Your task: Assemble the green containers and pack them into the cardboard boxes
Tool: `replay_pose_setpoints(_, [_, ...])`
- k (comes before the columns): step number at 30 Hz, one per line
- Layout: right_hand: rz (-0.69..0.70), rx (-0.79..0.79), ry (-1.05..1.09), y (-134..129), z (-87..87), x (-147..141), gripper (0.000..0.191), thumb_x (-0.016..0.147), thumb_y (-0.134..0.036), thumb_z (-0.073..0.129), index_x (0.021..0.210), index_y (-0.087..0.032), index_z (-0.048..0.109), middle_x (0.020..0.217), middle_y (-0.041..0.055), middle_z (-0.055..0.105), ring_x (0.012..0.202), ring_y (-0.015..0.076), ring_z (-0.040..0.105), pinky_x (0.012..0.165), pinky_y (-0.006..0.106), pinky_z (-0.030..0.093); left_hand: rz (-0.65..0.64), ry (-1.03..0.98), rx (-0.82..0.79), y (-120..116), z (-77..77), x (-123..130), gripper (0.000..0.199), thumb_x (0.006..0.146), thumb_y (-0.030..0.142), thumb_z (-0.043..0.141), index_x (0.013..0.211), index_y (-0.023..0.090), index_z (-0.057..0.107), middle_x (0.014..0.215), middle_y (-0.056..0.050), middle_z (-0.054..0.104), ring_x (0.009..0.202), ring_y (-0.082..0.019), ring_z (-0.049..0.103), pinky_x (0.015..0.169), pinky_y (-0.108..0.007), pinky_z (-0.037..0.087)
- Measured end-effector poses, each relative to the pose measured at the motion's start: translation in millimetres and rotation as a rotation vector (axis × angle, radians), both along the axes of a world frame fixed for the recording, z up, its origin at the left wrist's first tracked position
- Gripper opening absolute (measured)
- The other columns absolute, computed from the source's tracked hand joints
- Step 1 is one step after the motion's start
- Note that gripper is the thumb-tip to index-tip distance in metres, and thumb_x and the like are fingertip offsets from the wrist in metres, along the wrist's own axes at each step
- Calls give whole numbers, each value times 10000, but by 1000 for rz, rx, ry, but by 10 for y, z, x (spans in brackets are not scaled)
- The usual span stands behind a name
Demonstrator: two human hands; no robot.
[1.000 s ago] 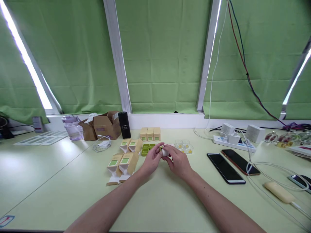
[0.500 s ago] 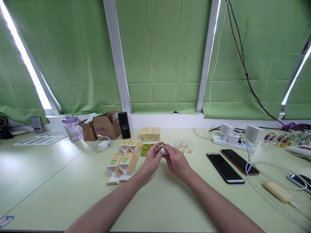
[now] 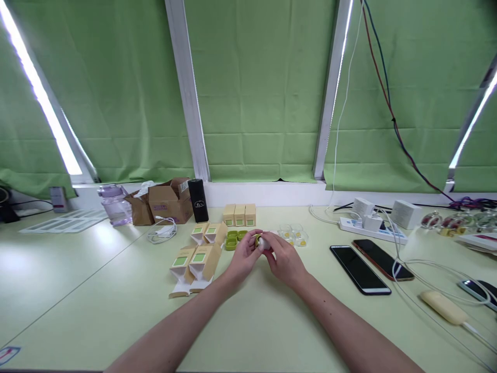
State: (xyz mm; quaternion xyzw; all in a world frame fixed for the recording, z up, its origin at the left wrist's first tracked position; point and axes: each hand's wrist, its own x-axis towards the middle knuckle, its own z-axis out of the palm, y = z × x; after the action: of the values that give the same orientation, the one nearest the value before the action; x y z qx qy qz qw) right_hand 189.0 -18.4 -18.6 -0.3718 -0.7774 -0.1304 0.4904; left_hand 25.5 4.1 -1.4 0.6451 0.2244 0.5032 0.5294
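Both my hands meet near the middle of the table around a small white-and-green object (image 3: 260, 241), mostly covered by the fingers. My left hand (image 3: 244, 260) is closed on its left side, thumb against the front. From the right, the fingers of my right hand (image 3: 284, 259) pinch the white part. Just left of the hands sit several green square containers (image 3: 231, 242). To their right stand clear round cups (image 3: 298, 235) with yellow spots inside, partly behind my right hand. Open cream cartons with green labels (image 3: 202, 257) lie left of my left hand.
Three upright cream boxes (image 3: 239, 214) stand behind. Further left are a black cylinder (image 3: 198, 200), a cardboard box (image 3: 170, 202), a white coiled cable (image 3: 163, 231) and a purple bottle (image 3: 115, 206). On the right lie two phones (image 3: 360, 269), a power strip (image 3: 373, 228) and loose cables.
My left thumb has shifted slightly over the front of the small object, and the object has turned a little between the fingers. Everything else on the table stays in place.
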Motion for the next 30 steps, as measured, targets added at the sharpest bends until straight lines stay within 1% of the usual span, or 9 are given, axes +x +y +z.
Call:
replay_pose_setpoints(2, [4, -7, 6, 11, -21, 4, 471, 970, -103, 511, 1425, -222, 505, 1274, 140, 707, 1146, 277, 702, 903, 436, 639, 2, -13, 17, 24, -36, 18, 539, 837, 452, 805, 1262, 193, 596, 1262, -142, 681, 1181, -258, 649, 1023, -376, 520])
replay_pose_setpoints(4, [7, -17, 10, 18, -35, 0, 500, 951, -86, 515, 1430, -226, 501, 1246, 134, 712, 1093, 266, 714, 866, 417, 645, 18, -14, 18, 48, -67, 34, 567, 820, 460, 823, 1263, 185, 600, 1274, -155, 678, 1194, -268, 647, 1040, -395, 518])
replay_pose_setpoints(7, [6, -24, 13, 17, -44, -12, 483, 940, -74, 518, 1400, -221, 521, 1195, 125, 720, 1022, 251, 724, 829, 396, 646, 39, 3, -8, 63, -84, 40, 583, 815, 459, 828, 1275, 180, 603, 1283, -156, 676, 1196, -270, 650, 1041, -405, 525])
replay_pose_setpoints(9, [5, -25, 16, 13, -45, -17, 462, 941, -76, 521, 1381, -215, 530, 1188, 124, 719, 1007, 247, 724, 822, 390, 646, 48, 12, -26, 57, -76, 35, 590, 812, 451, 830, 1286, 176, 609, 1287, -155, 675, 1197, -268, 651, 1036, -402, 530])
replay_pose_setpoints(13, [10, -23, 22, 7, -38, -13, 438, 955, -101, 529, 1378, -212, 520, 1211, 136, 712, 1041, 254, 716, 845, 403, 644, 62, 20, -44, 32, -44, 26, 617, 809, 443, 828, 1319, 165, 620, 1254, -145, 694, 1151, -257, 667, 1001, -387, 548])
replay_pose_setpoints(19, [23, -52, 11, 10, -39, -4, 420, 962, -107, 526, 1368, -215, 523, 1282, 152, 691, 1111, 273, 699, 898, 454, 640, 78, 33, -66, 24, -12, 12, 649, 790, 446, 840, 1329, 142, 644, 1191, -136, 711, 1078, -245, 675, 973, -391, 552])
replay_pose_setpoints(25, [22, -35, 33, 30, -68, -3, 393, 969, -121, 536, 1349, -220, 559, 1301, 145, 694, 1184, 284, 684, 934, 469, 639, 85, 60, -38, 32, -6, -2, 644, 792, 459, 831, 1325, 138, 663, 1111, -124, 722, 1011, -237, 673, 939, -390, 553])
replay_pose_setpoints(30, [12, -14, 44, 33, -74, -12, 362, 969, -122, 544, 1316, -213, 597, 1302, 146, 701, 1211, 280, 680, 963, 469, 631, 97, 98, -5, 40, -9, -7, 632, 810, 465, 811, 1330, 140, 660, 1091, -115, 724, 966, -220, 666, 910, -378, 567])
